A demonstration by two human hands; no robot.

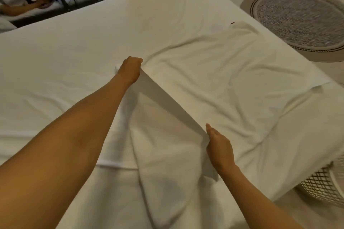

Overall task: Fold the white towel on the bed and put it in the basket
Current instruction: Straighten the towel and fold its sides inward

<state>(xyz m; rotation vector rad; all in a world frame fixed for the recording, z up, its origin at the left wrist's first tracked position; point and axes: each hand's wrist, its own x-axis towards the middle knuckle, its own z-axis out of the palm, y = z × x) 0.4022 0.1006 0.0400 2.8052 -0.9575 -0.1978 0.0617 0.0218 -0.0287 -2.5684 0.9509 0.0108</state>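
White towel (pixel 214 87) — spread on the bed (pixel 65 46), rumpled, one taut edge lifted between the hands so a fold is under way, not yet laid flat. Cloth is plain white, soft, creased, barely distinguishable from the sheet beneath. Left hand (pixel 130 69) is closed, pinching the far end of the raised edge; right hand (pixel 219 147) holds the near end, fingers hidden under the cloth, thumb on top. Judged early stage: further folds and transfer remain. Basket (pixel 323 186) — white lattice — stands beside the bed at right, near a round rug (pixel 297 20).
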